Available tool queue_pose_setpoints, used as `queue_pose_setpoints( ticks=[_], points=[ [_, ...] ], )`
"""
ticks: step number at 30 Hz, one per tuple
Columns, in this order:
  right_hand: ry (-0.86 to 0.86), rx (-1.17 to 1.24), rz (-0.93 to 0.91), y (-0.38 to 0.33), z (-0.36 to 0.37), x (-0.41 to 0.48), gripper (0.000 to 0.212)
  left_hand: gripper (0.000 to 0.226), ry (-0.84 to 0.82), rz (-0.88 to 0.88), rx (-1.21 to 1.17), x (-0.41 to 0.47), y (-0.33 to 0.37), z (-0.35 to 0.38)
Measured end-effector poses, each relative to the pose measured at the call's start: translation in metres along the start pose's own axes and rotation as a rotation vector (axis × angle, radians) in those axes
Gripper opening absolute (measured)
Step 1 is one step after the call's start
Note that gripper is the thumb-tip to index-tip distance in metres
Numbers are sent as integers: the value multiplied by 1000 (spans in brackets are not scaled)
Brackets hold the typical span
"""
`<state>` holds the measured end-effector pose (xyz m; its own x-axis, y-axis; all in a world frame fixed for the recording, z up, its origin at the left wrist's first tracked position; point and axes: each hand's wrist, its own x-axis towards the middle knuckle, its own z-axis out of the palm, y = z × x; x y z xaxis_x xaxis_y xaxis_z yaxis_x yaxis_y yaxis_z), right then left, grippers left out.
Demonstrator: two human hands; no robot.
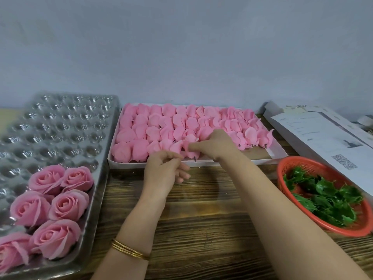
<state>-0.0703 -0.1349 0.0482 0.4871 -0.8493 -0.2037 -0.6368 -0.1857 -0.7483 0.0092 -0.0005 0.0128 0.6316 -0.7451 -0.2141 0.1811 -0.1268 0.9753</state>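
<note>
At the front row of the box (279, 153), the right grip (214, 144) pinches a pink rose (182, 147), probably light, soft and easily crushed, so best taken by its base stub; the left grip (163, 170) curls just outside the box, contents unclear.

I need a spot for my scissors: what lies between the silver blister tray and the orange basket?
In the head view, only bare wooden tabletop, crossed by the person's left forearm and right forearm.
</note>
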Motion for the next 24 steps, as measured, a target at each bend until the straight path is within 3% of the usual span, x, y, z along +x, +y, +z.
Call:
queue_pose_setpoints(
  ticks=[4, 8, 12, 17, 24],
  points=[
    [53, 144, -64, 7, -13, -20, 31, 14, -151, -95, -76, -3, 1, 0],
    [45, 290, -188, 16, -17, -45, 20, 32, -336, -189, -306, -5, 2, 2],
    [-34, 353, -347, 26, -9, -71, 8, 42, -484, -147, -439, -9, 4, 6],
    [-19, 335, -445, 34, 3, -82, 41, 20, -474, -83, -447, -13, 0, 12],
    [67, 436, -357, 48, 9, -85, 66, 43, -528, -9, -326, -12, -3, 12]
  ],
)
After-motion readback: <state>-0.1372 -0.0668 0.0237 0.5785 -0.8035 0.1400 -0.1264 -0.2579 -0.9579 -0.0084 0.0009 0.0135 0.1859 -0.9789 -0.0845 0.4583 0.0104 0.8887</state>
